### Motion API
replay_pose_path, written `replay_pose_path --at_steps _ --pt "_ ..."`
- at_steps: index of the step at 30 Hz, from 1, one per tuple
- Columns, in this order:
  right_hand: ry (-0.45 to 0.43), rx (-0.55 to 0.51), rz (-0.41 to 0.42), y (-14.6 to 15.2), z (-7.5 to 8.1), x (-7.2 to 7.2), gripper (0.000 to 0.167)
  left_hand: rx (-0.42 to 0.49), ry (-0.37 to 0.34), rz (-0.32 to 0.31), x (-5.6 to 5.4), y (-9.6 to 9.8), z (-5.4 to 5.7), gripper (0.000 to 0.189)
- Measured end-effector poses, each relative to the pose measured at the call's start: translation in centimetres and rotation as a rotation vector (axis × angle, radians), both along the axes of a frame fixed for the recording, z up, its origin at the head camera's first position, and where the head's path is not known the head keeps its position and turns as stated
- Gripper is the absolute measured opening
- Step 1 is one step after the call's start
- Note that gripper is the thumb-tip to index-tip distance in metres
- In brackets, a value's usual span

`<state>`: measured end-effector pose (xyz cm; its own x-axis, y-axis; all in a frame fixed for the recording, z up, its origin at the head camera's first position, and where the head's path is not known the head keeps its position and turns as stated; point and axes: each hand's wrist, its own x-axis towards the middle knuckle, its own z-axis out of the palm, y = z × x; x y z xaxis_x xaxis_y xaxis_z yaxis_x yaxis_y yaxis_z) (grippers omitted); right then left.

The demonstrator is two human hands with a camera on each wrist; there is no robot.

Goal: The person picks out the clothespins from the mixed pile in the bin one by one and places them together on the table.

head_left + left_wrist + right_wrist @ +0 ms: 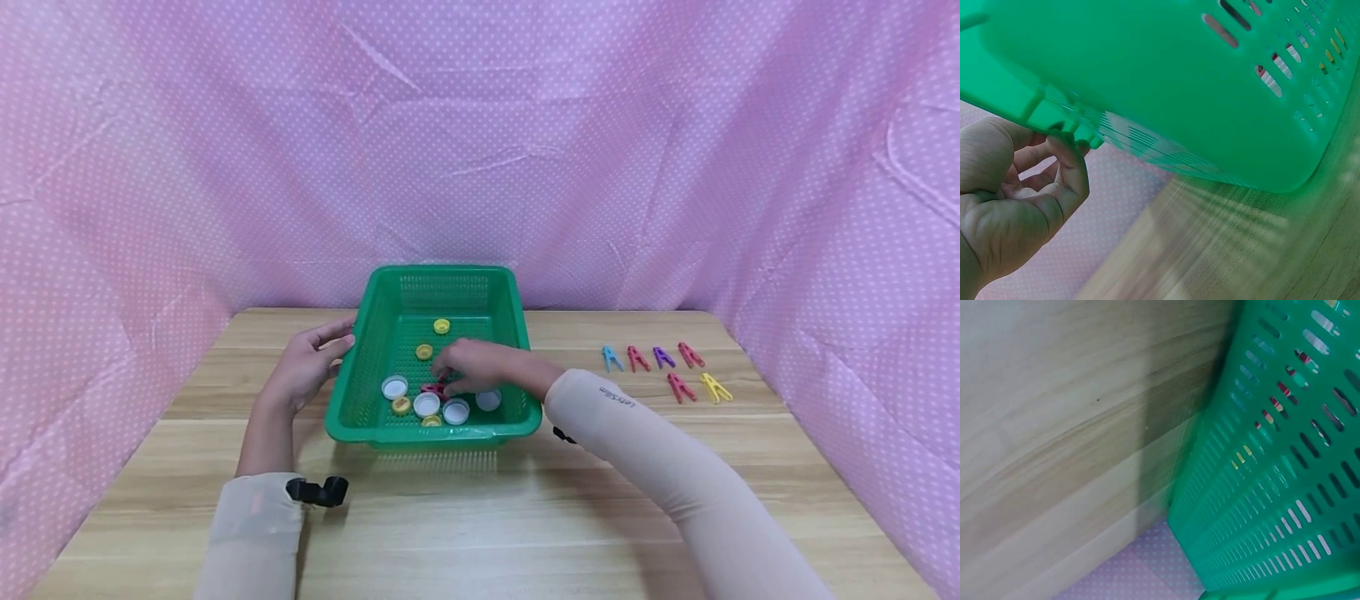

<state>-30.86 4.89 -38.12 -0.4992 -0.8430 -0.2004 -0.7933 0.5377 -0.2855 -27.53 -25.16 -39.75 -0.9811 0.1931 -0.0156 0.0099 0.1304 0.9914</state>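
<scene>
A green plastic basket (352, 433) stands on the table, perforated along its sides. At its left rim my left hand (303, 367) grips the edge; the left wrist view shows the fingers (1069, 165) curled up against the rim. My right hand (476, 365) reaches down inside from the right, its thumb and fingers pinching a red clothespin (432, 389). Around it lie several white caps, such as one white cap (394, 387), and several yellow caps, one yellow cap (423, 352) just left of the fingers. In the right wrist view the basket wall (1285, 481) hides that hand.
Right of the basket, several clothespins lie in two rows: a blue clothespin (611, 358), a purple clothespin (663, 357), a yellow clothespin (716, 387) and several red ones. The wooden table (450, 517) ends at a pink dotted curtain (465, 150).
</scene>
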Motion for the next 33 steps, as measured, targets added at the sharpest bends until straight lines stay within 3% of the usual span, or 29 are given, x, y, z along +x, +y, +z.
replay_pose_path --at_steps 6,12,19,33 --pt "-0.037 0.003 0.036 0.01 -0.18 -0.36 0.033 -0.002 0.005 0.006 0.09 0.0 -0.03 0.054" --pt "-0.068 0.025 0.087 0.1 -0.25 -0.41 0.04 0.007 0.005 0.001 0.01 0.1 -0.07 0.055" --pt "-0.027 0.072 0.089 -0.04 -0.48 -0.34 0.043 0.007 0.005 0.0 0.0 0.14 0.08 0.055" --pt "0.05 0.074 0.029 -0.04 -0.25 -0.33 0.011 0.012 0.001 0.001 -0.04 0.02 -0.1 0.055"
